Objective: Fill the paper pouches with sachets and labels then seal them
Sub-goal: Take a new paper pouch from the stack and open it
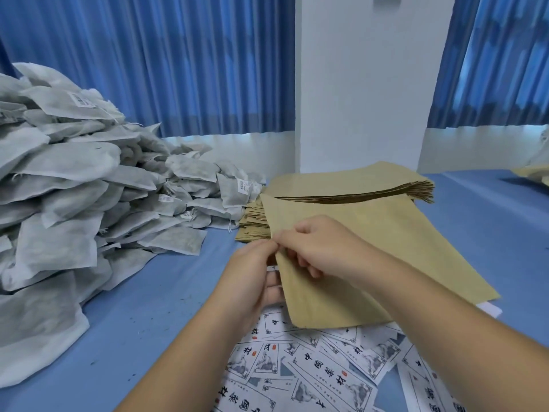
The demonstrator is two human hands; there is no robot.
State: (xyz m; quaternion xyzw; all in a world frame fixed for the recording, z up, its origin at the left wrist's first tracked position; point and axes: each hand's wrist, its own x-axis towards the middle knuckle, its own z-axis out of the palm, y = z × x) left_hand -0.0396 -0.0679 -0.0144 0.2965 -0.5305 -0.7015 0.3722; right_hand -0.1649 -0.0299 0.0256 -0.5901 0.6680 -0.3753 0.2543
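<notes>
Pinching the paper pouch (371, 248) edge with left hand (255, 272) and right hand (320, 248). Rub layers apart gently, without creasing.

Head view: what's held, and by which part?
One brown paper pouch; left hand and right hand both pinch its left edge.

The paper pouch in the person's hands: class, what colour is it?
The paper pouch is plain tan brown; the head view shows it best.

Sachet heap (74, 185) blocking left; tabletop (166, 295) btwn free.
</notes>
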